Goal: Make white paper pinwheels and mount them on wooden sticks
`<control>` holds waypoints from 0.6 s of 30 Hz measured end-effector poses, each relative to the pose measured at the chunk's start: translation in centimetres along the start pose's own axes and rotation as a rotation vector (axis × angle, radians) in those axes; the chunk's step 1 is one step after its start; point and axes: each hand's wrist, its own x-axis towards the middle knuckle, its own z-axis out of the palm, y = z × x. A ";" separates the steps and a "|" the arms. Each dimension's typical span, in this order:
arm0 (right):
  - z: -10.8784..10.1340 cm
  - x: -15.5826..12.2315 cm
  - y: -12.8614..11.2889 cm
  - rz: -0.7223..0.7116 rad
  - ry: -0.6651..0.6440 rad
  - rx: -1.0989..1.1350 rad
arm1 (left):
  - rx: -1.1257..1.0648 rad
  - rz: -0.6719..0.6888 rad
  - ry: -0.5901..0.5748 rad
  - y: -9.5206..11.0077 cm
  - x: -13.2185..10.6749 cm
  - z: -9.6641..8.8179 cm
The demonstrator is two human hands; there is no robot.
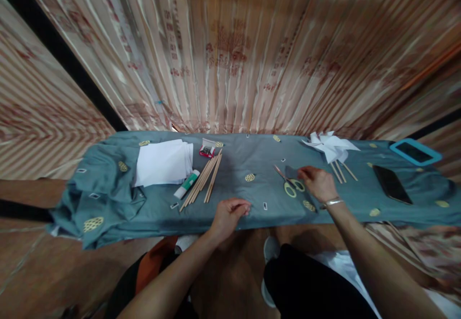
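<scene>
Across the low bench before you lay a teal cloth (252, 155), rumpled at its left end, with a striped curtain (230, 50) hanging behind it; on that cloth, going down in size, sat a stack of white paper (163, 163) at the left, a white paper pinwheel (331, 147) on its sticks at the right, a dark phone (392, 184) and a blue-framed tablet (416, 152) beyond that, a loose bundle of wooden sticks (203, 180), a glue stick (186, 184) touching the paper's near corner, a pair of scissors (290, 182) with yellow-green handles, and a small red box of pins (208, 149) just behind the stick tips; your right hand (319, 183) rested palm down on the cloth, fingers loosely curled and grasping nothing, with the scissors just beside it on its left, the handles close to your thumb side and the blades pointing away toward the curtain; whether a finger actually touched the handles could not be told; your left hand (228, 215) sat at the near edge of the cloth, fingers curled in with their tips on the fabric, well apart from the scissors and nearer the sticks.
</scene>
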 end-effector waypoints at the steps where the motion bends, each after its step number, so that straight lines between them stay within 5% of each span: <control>1: 0.3 -0.8 -2.0 -0.026 -0.014 0.085 | -0.006 -0.017 0.002 0.2 -0.1 -0.1; 8: 3.5 -4.9 -12.7 -0.171 -0.134 0.500 | 0.117 0.030 0.040 1.1 -0.8 -2.0; 13: 5.5 -6.4 -16.3 -0.223 -0.098 0.689 | 0.410 0.304 0.172 2.4 -0.7 -5.4; 18: 7.2 -7.0 -18.1 -0.314 -0.032 0.730 | 0.742 0.414 0.215 2.5 -0.6 -8.4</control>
